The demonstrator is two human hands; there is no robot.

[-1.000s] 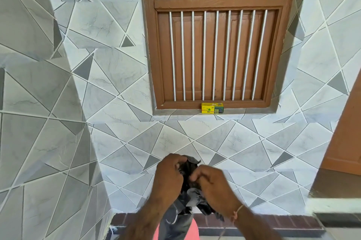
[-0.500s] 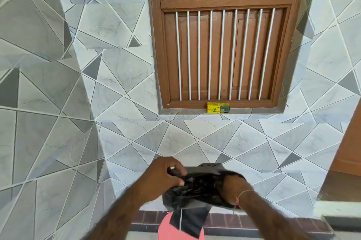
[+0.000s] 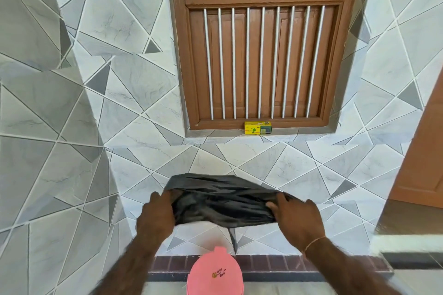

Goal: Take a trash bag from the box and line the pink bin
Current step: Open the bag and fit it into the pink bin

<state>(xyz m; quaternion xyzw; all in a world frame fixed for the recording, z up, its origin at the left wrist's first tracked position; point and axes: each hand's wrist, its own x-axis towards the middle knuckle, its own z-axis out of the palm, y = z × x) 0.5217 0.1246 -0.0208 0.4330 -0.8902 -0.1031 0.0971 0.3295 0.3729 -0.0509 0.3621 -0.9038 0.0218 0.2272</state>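
One head-worn wide-angle camera looks forward and slightly down, squarely at a tiled wall (image 3: 134,93) and barred window (image 3: 261,54). The hands (image 3: 157,216) sit close below; the pink bin (image 3: 215,273) is cropped, perhaps directly underneath.

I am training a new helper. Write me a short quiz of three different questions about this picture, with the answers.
1. True or false: the black trash bag already lines the pink bin.
2. Where is the yellow box?
A. on the floor
B. on the window ledge
C. in the right hand
3. Fill in: the left hand and the right hand stretch the bag ____ the bin.

Key: 1 false. 2 B. 3 above.
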